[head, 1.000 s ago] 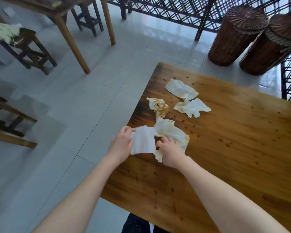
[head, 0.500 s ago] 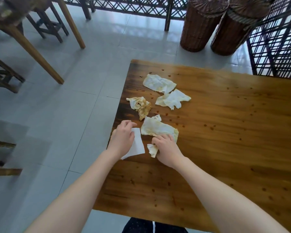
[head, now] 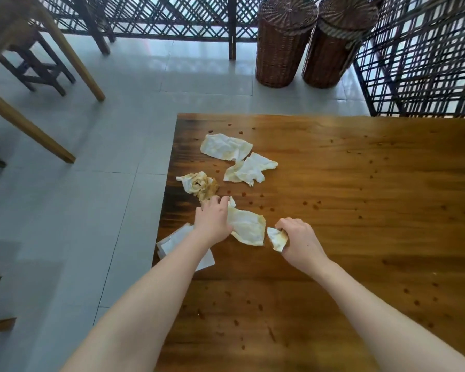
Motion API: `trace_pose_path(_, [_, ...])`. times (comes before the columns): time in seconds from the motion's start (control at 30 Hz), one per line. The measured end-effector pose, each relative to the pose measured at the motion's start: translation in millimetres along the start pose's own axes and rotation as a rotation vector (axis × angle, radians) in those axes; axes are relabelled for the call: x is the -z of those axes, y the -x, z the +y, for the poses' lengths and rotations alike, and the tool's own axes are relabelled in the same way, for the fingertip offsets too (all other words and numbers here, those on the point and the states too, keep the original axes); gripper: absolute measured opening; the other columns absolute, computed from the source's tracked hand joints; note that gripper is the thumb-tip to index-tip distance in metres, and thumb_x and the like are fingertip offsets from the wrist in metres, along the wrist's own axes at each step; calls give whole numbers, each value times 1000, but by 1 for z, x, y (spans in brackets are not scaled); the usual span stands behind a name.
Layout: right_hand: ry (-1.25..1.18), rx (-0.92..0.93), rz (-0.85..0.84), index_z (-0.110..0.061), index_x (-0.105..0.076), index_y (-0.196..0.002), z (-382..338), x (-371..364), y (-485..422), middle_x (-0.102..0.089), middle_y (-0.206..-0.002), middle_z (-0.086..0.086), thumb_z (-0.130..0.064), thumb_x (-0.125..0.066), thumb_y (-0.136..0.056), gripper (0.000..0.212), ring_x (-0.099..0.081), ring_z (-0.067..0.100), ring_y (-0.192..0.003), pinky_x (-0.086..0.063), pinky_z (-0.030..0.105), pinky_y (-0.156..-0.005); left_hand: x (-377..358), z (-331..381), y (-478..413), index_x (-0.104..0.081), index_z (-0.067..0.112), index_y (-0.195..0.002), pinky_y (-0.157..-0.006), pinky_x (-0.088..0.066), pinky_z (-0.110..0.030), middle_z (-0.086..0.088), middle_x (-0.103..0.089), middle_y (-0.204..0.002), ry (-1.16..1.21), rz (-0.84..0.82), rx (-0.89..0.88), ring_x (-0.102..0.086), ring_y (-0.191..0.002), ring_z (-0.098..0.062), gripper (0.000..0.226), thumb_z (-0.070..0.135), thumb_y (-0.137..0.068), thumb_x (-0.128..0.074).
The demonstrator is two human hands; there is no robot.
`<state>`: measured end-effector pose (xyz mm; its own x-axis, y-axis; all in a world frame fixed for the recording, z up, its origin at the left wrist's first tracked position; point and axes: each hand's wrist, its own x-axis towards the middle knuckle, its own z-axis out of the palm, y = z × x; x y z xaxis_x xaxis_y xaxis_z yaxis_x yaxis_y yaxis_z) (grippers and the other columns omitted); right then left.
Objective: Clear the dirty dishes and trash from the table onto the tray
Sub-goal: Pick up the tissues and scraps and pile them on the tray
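Several used paper napkins lie near the left edge of the wooden table (head: pixel 360 183). My left hand (head: pixel 212 221) lies on the left end of a flat stained napkin (head: pixel 249 228), its bent fingers gripping that end. My right hand (head: pixel 297 240) pinches a small stained napkin piece (head: pixel 277 238) at the napkin's right end; whether the two are joined I cannot tell. A crumpled brown-stained napkin (head: pixel 200 183) sits just beyond my left fingers. Two more napkins, one flat (head: pixel 226 146) and one crumpled (head: pixel 249 170), lie farther back. A white napkin (head: pixel 172 241) pokes out under my left forearm at the table edge. No tray is in view.
Small brown spots dot the tabletop. Two wicker baskets (head: pixel 282 44) (head: pixel 333 47) stand on the tiled floor beyond the table, against a dark lattice screen (head: pixel 427 63). Another table's legs (head: pixel 73 55) and a stool (head: pixel 35 71) are at the far left.
My left hand let go of the white napkin and moved right onto the stained napkin. My right hand slid right, holding the small piece. The view shifted, and the table now fills more of it.
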<state>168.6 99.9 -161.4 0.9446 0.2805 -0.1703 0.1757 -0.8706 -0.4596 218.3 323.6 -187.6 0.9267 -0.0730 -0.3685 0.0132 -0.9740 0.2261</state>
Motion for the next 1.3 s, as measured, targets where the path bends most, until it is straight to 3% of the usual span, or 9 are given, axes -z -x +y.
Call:
trace_pose_path(0.2, [35,-114,-7,-22,-58,-94,35,14,16,-58,-92,-9,-13,-69,-80,20,-51,12,-86,-36,26,-73,-17,19,-26,-33,20,-138,-97,-42,-41,-9,-40,-137,-135,-76,-48,-46,-120,-30,75,51,-78,-65])
trace_pose_path(0.37, [28,-163,-33,-21,-58,-98,40,16,17,-57,-94,-9,-14,-72,-80,23,-49,9,-86,-42,26,-74,-15,31,-29,-37,14,-137,-99,-46,-37,-16,-30,-147,47,-91,-50,-40,-127,-30,53,3,-89,-59])
trace_pose_path(0.5, [29,-150,-41,-21,-57,-98,35,16,10,-56,-94,-9,-14,-70,-81,22,-48,9,-85,-39,25,-72,1,26,-27,-44,11,-126,-90,-52,-35,-13,-46,-129,135,27,-37,-50,-110,-26,44,-10,-87,-51])
trace_pose_path(0.67, [13,-128,-40,-22,-56,-94,24,16,-3,-55,-91,-10,-14,-69,-82,20,-49,10,-83,-36,23,-70,27,-14,-37,-45,13,-126,-88,-52,-34,-8,-53,-123,201,217,92,-55,-107,-24,42,3,-88,-61])
trace_pose_path(0.77, [6,-129,-37,-24,-57,-95,22,11,-9,-55,-91,-11,-17,-71,-82,21,-47,6,-82,-37,21,-70,32,-28,-50,-40,14,-133,-97,-44,-40,-12,-44,-134,117,205,134,-46,-119,-29,51,9,-88,-63])
trace_pose_path(0.87, [18,-142,-49,-25,-56,-96,26,7,-12,-57,-92,-11,-17,-72,-82,23,-48,6,-82,-39,21,-70,30,-33,-63,-23,23,-149,-113,-22,-53,-13,-14,-156,82,77,181,-15,-144,-35,76,2,-87,-60])
trace_pose_path(0.93, [26,-153,-48,-24,-57,-97,30,7,-15,-58,-93,-11,-17,-72,-81,23,-48,6,-82,-39,21,-69,27,-37,-68,-17,30,-152,-114,-12,-58,-9,-2,-160,135,-13,202,-1,-147,-34,81,1,-88,-59])
trace_pose_path(1.13, [25,-153,-36,-22,-58,-98,37,6,-26,-58,-93,-9,-16,-72,-80,23,-49,7,-81,-41,23,-69,21,-42,-68,-35,21,-138,-106,-40,-47,-14,-30,-142,177,14,179,-35,-129,-32,60,8,-88,-65])
trace_pose_path(1.3, [17,-127,-14,-24,-58,-96,31,9,-49,-58,-93,-10,-16,-73,-81,23,-51,8,-82,-45,23,-69,25,-46,-67,-39,17,-131,-100,-46,-40,-13,-38,-133,219,45,148,-44,-118,-27,51,7,-88,-64])
